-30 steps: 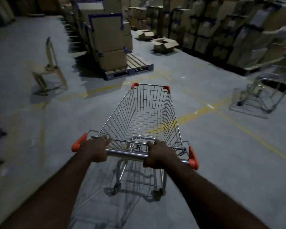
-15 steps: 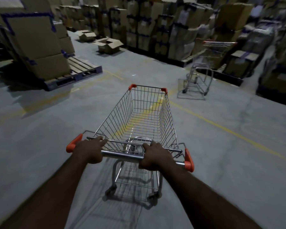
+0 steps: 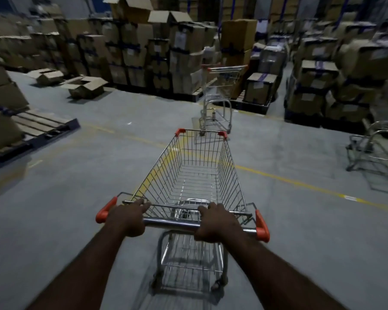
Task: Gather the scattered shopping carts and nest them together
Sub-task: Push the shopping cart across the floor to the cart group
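Well, left hand (image 3: 127,220) and right hand (image 3: 215,223) clamp the cart handle (image 3: 170,223). Aimed crooked, its nose could jam against the far cart (image 3: 218,98).

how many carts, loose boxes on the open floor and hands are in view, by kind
shopping carts: 3 (held cart, cart ahead, cart at the right edge)
loose floor boxes: 2 (far box, near box)
hands: 2 (left hand, right hand)
total: 7

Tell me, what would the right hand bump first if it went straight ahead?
The right hand grips the handle, so it would likely first meet the basket's wire back. Pushing the cart along, the other cart ahead comes next; depth is unclear.
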### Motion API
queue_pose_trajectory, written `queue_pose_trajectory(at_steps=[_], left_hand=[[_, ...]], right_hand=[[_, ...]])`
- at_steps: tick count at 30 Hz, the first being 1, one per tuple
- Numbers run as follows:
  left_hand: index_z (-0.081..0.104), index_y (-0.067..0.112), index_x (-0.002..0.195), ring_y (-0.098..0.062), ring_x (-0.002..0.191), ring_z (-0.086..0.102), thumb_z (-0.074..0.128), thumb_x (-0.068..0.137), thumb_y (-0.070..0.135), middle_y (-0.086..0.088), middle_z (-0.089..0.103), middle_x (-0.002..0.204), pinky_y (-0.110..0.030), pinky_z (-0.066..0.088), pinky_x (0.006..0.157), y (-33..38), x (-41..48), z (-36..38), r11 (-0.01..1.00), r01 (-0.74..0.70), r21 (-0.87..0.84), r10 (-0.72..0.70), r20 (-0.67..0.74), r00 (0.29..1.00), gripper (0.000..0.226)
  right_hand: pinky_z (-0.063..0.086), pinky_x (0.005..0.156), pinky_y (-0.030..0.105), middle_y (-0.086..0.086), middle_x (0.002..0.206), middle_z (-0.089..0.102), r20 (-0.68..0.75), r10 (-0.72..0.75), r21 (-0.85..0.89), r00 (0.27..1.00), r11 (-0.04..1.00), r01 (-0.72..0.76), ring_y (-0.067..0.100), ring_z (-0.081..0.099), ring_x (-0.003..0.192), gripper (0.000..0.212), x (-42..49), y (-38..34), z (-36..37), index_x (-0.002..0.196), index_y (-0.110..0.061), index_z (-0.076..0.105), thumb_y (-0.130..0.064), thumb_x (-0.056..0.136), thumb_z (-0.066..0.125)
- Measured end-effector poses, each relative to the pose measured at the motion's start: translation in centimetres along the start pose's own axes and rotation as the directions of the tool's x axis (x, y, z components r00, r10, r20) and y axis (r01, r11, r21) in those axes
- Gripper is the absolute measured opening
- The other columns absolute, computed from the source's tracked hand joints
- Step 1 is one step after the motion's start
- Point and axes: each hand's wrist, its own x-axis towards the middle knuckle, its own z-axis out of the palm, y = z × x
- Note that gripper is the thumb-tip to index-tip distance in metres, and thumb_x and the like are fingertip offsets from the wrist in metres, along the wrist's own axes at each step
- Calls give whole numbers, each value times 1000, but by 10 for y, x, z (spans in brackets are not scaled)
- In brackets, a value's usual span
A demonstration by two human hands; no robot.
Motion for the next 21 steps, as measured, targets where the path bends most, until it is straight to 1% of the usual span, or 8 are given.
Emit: queue_pose_trajectory(at_steps=[4,6,9,13,16,21], left_hand=[[8,43,160,-25,147,36,56,90,40,11,5,169,-52,34,112,41,47,-29,998,-49,27,49,-4,999,85],[10,43,159,-25,146,37,56,89,44,12,6,169,-53,32,112,65,68,-41,997,-72,33,73,-17,997,84],[13,43,159,-24,145,38,57,87,52,13,8,169,-52,32,111,98,101,-58,992,-114,46,116,-33,993,84],[13,44,158,-25,145,38,58,84,61,14,8,168,-52,33,110,140,148,-82,983,-168,78,171,-41,984,89],[13,44,158,-25,146,37,59,82,60,14,8,168,-53,33,110,168,188,-103,975,-199,95,203,-44,978,90],[13,43,158,-24,146,37,59,82,56,14,9,168,-54,34,110,215,267,-143,958,-262,116,269,-48,962,90]], right_hand=[[42,103,51,11,149,38,-16,54,30,998,998,-54,31,33,138,86,22,50,-19,147,-26,38,-51,71,69],[41,104,50,10,150,37,-22,81,32,996,996,-80,31,32,140,87,30,76,-27,147,-26,38,-52,71,69],[41,104,51,10,152,35,-20,126,31,992,992,-125,31,31,140,89,46,114,-39,149,-27,36,-53,71,69],[45,100,51,9,144,41,-22,177,29,984,984,-176,30,37,133,88,69,163,-56,147,-26,38,-55,69,69],[47,100,50,9,142,43,-39,209,37,977,978,-207,30,40,131,89,91,196,-70,147,-26,38,-56,69,68],[46,102,49,7,145,45,-67,277,61,959,960,-273,29,43,132,88,140,253,-98,149,-27,37,-56,72,67]])
